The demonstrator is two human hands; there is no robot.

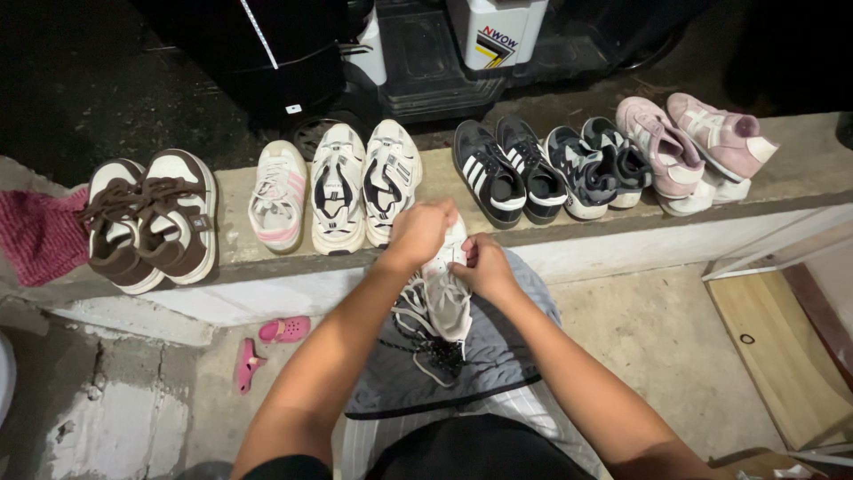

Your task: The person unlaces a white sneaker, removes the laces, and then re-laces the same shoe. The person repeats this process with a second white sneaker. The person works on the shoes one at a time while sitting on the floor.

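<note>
Both hands on one pale sneaker

Just below the concrete ledge (622,233), a white and grey mesh sneaker with dark laces (442,307) rests on the person's lap, over a grey quilted cloth (498,356). The left hand (422,233) closes over the shoe's upper end, fingers (437,218) curled down around it. The right hand (484,265) grips the shoe's side, its fingers pinched against the lacing. Along the ledge stands a row of shoes: a brown and cream pair (151,218), a white and pink sneaker (277,196), a black striped pair (506,171). Two small pink clogs (267,347) lie on the floor.
</note>
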